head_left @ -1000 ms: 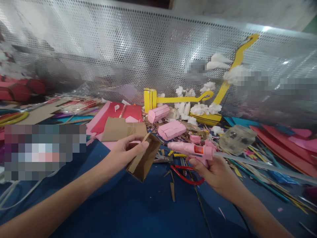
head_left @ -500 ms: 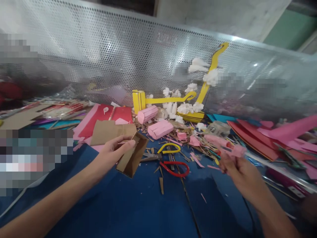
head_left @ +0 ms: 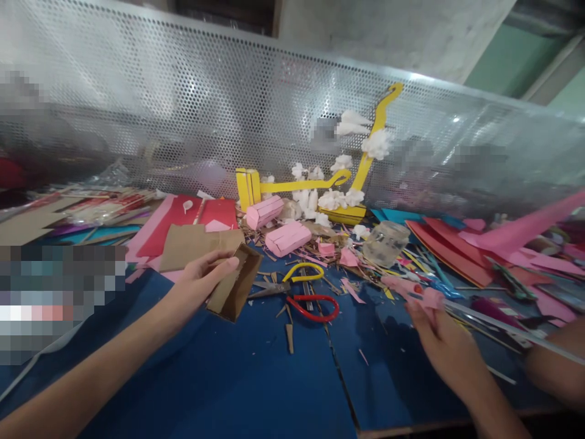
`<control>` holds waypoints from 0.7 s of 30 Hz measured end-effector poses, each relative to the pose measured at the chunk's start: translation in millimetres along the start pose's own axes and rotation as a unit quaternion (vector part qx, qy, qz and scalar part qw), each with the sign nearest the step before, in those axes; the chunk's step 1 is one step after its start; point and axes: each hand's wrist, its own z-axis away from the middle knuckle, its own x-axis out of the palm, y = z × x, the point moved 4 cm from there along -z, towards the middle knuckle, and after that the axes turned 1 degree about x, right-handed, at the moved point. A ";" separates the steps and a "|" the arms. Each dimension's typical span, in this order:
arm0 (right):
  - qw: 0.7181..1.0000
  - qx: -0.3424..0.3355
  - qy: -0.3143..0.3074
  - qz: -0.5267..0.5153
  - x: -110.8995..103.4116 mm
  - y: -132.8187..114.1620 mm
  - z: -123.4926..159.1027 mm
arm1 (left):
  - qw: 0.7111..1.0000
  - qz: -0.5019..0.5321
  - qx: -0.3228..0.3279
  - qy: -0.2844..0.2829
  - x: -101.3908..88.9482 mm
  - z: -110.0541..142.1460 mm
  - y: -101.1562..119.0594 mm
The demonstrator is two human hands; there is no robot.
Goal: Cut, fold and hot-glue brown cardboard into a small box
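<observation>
Box (head_left: 235,286) is made of matt cardboard. Glue gun (head_left: 406,286) is cased in plastic; glue stick (head_left: 496,324) is seen as smooth, translucent. Scissors (head_left: 283,288) are bladed in bare metal, handles (head_left: 337,308) sleeved in smooth plastic (by look). Screen (head_left: 205,110) is made of perforated metal, shiny.

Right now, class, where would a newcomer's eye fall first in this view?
Probably on the tall yellow hooked strip with white tufts, rising before the perforated metal screen. Next come the open scissors on the blue table, one handle yellow, the other red. They lie between the left hand, holding an open cardboard box, and the right hand, gripping a pink glue gun.
</observation>
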 end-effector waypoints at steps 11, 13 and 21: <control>0.999 -0.027 0.008 0.017 0.5 -6.0 -4.9 | 1.000 -0.009 -0.001 -0.012 2.1 0.9 1.3; 0.999 -0.019 -0.005 0.029 -0.2 -6.8 -5.3 | 1.000 -0.011 -0.006 -0.015 2.4 0.3 -0.4; 0.997 -0.032 0.012 0.067 -3.8 -8.3 -0.9 | 1.000 -0.009 -0.001 -0.014 -1.1 -3.0 -7.8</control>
